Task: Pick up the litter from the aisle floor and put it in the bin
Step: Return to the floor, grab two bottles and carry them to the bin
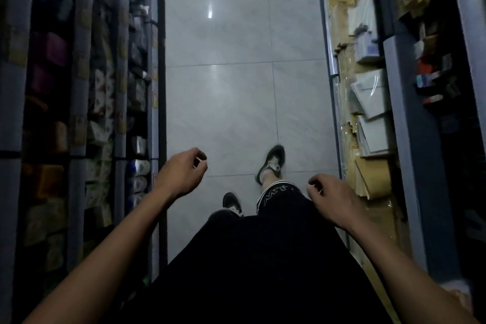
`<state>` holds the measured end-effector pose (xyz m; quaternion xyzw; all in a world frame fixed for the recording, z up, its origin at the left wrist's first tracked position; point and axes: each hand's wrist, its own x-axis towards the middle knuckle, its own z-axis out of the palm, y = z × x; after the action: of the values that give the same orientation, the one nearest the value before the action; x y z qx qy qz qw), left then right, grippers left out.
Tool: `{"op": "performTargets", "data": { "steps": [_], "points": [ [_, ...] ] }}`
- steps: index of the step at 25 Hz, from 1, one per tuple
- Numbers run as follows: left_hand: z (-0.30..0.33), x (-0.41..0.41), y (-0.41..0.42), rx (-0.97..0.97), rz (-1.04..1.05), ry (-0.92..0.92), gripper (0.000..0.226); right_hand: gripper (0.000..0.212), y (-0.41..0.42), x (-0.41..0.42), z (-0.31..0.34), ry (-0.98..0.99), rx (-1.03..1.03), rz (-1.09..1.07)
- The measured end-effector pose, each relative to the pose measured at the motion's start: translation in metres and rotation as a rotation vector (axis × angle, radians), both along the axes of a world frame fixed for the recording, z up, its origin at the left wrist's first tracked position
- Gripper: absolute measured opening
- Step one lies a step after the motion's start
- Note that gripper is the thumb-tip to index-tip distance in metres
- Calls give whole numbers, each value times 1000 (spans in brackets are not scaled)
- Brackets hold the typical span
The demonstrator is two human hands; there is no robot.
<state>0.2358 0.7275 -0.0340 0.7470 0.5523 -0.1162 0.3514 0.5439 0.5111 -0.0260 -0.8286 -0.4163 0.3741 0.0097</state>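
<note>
Between the 2 shelf runs: a pale tiled aisle floor [236, 73], glossy, with a streak of lamp glare far up the aisle.
Left hand [181, 173]: held out over the floor's left edge, fingers loosely curled, nothing visible in it.
Right hand [331, 200]: held out over the floor's right edge, fingers loosely curled too, nothing visible in it.
Litter: none that I can make out anywhere on the floor tiles.
Bin: not in sight.
Feet: 2 dark sneakers on the floor between the hands; the right sneaker [272, 163] is ahead and blurred, the left sneaker [232, 204] sits close under the black shorts [263, 258].
Left shelves [105, 113]: flank the floor's left side, crammed with packaged goods, too dim to name.
Right shelves [373, 102]: flank the floor's right side, stacked with pale envelopes and brown paper packs.
</note>
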Motion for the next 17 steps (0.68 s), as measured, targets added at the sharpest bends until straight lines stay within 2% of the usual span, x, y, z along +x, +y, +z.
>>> {"op": "performTargets", "data": {
  "steps": [6, 10, 14, 17],
  "points": [
    [-10, 95, 120, -84, -98, 154, 30, 30, 119, 106, -7, 37, 8, -69],
    [-6, 120, 153, -150, 10, 183, 26, 29, 223, 163, -1, 58, 52, 10],
    [-5, 130, 190, -157, 188, 198, 33, 34, 337, 206, 7, 42, 73, 143],
    [-9, 142, 238, -179, 285, 185, 24, 34, 424, 229, 7, 32, 95, 186]
  ]
}}
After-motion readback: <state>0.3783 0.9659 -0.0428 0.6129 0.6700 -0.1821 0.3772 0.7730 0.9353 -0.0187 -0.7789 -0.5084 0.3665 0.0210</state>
